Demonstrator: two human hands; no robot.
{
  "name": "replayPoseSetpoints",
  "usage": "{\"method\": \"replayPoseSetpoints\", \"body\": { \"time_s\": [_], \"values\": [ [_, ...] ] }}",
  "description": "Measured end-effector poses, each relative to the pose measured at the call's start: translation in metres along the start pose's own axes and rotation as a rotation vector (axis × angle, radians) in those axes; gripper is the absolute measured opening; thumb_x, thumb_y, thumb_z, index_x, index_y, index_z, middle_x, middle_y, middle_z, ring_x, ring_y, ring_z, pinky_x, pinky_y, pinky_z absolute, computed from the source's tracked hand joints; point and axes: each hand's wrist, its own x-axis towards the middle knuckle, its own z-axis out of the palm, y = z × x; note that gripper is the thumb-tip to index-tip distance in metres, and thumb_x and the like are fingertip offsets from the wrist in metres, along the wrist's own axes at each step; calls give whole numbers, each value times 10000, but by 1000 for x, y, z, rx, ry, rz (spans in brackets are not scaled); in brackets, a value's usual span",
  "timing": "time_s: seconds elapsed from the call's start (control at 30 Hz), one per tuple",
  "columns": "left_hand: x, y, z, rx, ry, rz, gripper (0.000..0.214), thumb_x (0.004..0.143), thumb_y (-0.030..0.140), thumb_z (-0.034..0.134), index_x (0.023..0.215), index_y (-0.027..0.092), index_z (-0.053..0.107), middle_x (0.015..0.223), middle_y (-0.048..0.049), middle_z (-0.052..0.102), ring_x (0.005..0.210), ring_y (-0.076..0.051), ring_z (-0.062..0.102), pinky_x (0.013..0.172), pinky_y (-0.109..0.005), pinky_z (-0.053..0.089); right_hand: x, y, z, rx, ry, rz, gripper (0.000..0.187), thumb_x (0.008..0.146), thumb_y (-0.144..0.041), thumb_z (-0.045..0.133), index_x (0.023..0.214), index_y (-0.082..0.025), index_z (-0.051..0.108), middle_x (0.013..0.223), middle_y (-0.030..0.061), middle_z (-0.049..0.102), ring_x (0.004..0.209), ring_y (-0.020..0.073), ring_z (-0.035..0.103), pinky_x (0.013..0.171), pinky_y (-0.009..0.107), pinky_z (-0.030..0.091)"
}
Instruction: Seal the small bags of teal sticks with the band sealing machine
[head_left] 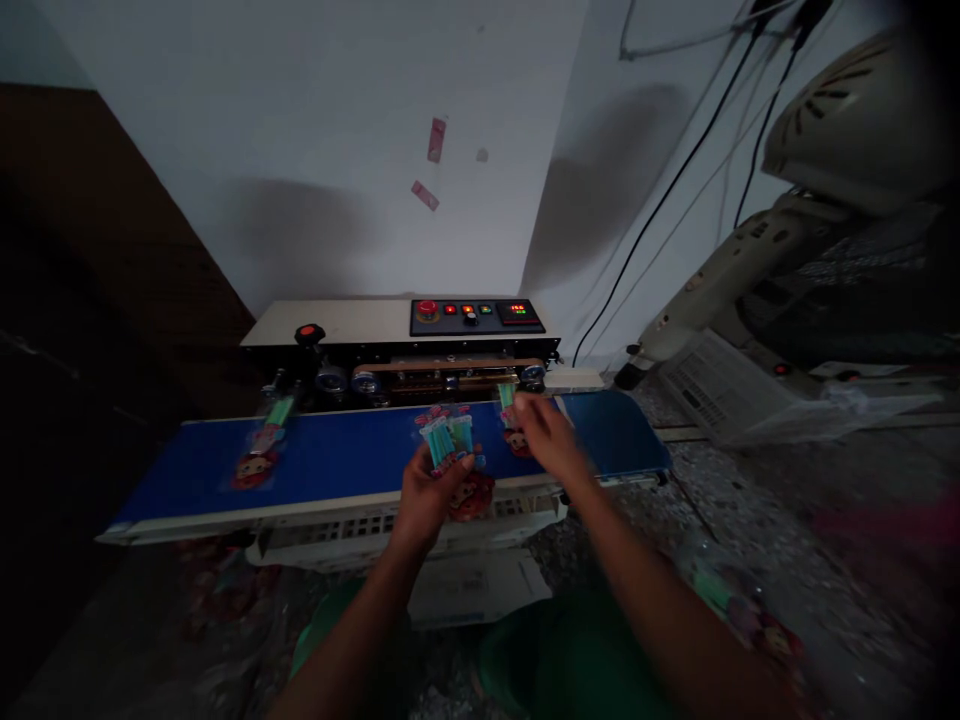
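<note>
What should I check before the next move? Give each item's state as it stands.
1. Panel display lit: ok.
2. Left hand holding the bunched packets: ok.
3. Right hand at the right-hand packet: ok; firmness of grip, cannot tell.
4. Left-end packet on the blue belt, apart from both hands: ok.
5. Right-hand packet's top edge seated in the machine: cannot tell.
</note>
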Motion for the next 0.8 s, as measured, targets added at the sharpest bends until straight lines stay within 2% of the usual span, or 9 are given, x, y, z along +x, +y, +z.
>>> {"method": "replayPoseSetpoints", "body": {
  "time_s": [0.07,0.1,0.2,0.3,0.37,0.47,0.6,0.7,0.8],
  "values": [
    [1,-1,-1,19,-5,18,347,646,283,745,953,154,643,912,-67,710,775,-192,659,719,-312,518,-27,-16,12,293,-149,-49,348,878,-442,422,1105,-227,574,1038,47,632,927,173,577,775,280,448],
    [0,-2,-1,20,-10,17,336,640,282,749,934,154,649,883,-55,713,753,-186,658,707,-303,516,-37,-22,17,368,-144,-56,316,869,-436,444,1021,-211,606,977,37,637,887,164,575,758,265,444],
    [-2,-2,0,13,-24,-20,337,624,299,758,912,149,668,830,-44,720,718,-186,660,690,-299,514,-52,-30,25,469,-1,-18,269,869,-410,458,862,-183,602,816,9,597,775,135,533,698,233,414],
    [-4,2,1,7,1,-20,368,614,310,764,933,148,679,903,-66,723,795,-204,666,718,-299,510,-45,-21,15,441,176,34,274,884,-428,415,842,-194,551,725,-19,533,682,118,478,627,218,380],
    [-4,5,1,-8,26,-26,404,610,311,767,968,156,663,907,-71,723,811,-208,670,717,-301,514,-33,-5,0,325,221,72,306,882,-462,391,844,-198,539,693,-24,519,643,122,467,599,222,367],
    [-3,7,0,12,21,-35,375,633,317,753,946,147,635,835,-72,724,756,-206,681,683,-306,526,-11,28,-29,23,249,159,358,879,-483,361,899,-183,555,661,-6,546,602,143,489,579,241,357],
    [-2,4,-2,0,-4,-29,322,674,324,724,909,149,592,858,-78,715,755,-207,685,679,-316,534,17,67,-56,-413,221,243,313,897,-349,337,954,-149,571,795,87,629,746,201,569,642,269,357],
    [-1,2,0,-26,-33,-52,323,673,330,723,905,157,578,848,-75,716,750,-214,688,693,-335,535,35,77,-58,-597,108,363,301,899,-295,328,978,-139,573,891,133,650,832,221,598,658,275,363],
    [-1,0,1,2,-52,-70,312,648,332,739,868,159,600,828,-72,718,746,-225,689,675,-331,534,51,71,-46,-652,10,410,301,900,-312,342,998,-139,567,915,141,655,858,229,611,653,275,376]
  ]
}}
